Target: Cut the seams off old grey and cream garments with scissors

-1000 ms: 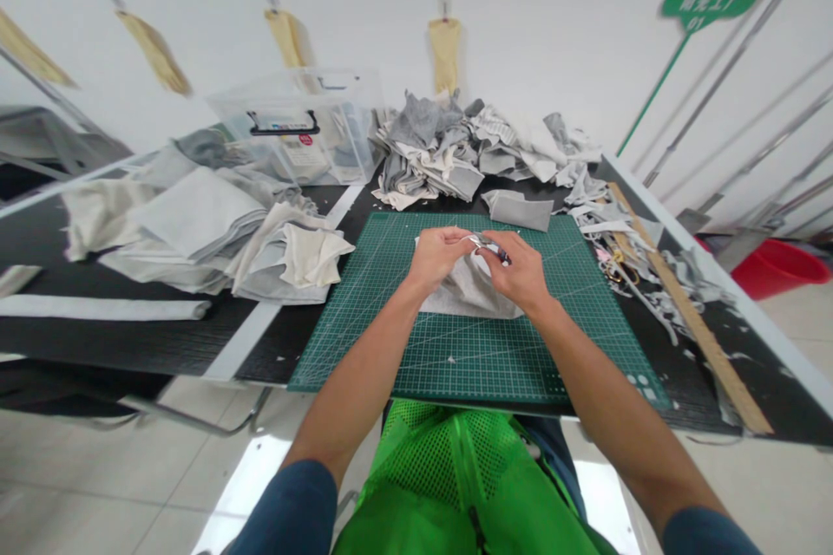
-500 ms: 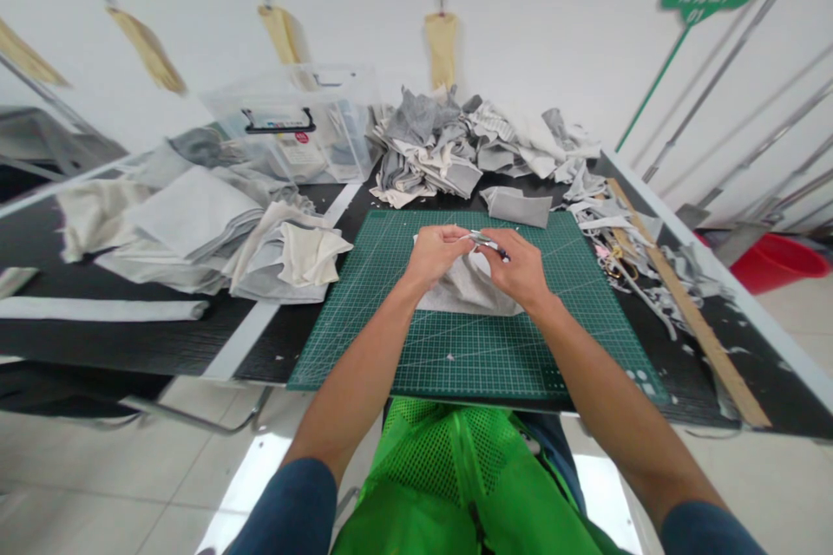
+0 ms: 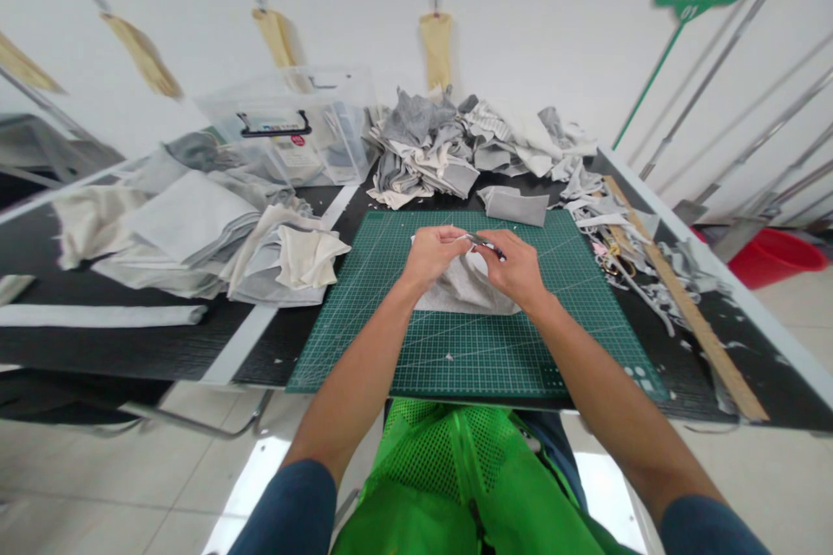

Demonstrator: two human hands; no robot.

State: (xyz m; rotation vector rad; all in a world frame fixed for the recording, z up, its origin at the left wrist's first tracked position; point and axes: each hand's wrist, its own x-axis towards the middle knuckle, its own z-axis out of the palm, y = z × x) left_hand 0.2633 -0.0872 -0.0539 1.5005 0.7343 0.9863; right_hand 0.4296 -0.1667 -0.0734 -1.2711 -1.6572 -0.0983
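Over the green cutting mat (image 3: 482, 355), my left hand (image 3: 430, 253) pinches the edge of a piece of light grey fabric (image 3: 472, 290). The fabric hangs from the fingers, and its lower part lies bunched on the mat. My right hand (image 3: 519, 264) is closed around small thread snips (image 3: 487, 244), metal with a dark end. Their tip points left and meets the fabric edge at my left fingertips. Exactly how the blades sit on the cloth is too small to tell.
Stacked fabric pieces (image 3: 195, 217) lie to the left, beside a clear plastic box (image 3: 351, 139). A heap of grey scraps (image 3: 429, 139) stands behind the mat. At right are a wooden ruler (image 3: 690, 312) and loose trimmings (image 3: 599, 221). A red bucket (image 3: 774, 260) is beyond the table.
The snips have turned slightly in my right hand and now look narrower and darker. Both hands stay nearly in place, with the fabric still held.
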